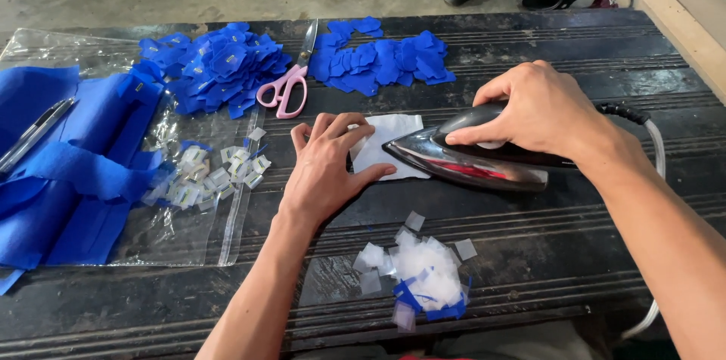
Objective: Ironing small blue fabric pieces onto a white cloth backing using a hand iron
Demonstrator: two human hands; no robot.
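Scraps [418, 273] lie nearest, below my hands. My left hand [329, 167] presses flat on the white paper [386, 144]; my right hand [541, 114] grips the iron [469, 159] touching it. Clear bag [181, 216] with small labels [208, 175] sits left.

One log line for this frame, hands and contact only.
left hand: flat on white cloth | right hand: grips iron | iron: on cloth

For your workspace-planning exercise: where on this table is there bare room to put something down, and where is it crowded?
Bare table lies right of the white scrap pile, below the iron, and along the far right edge behind the right hand. The left is crowded: blue fabric, plastic bag, blue pieces, scissors.
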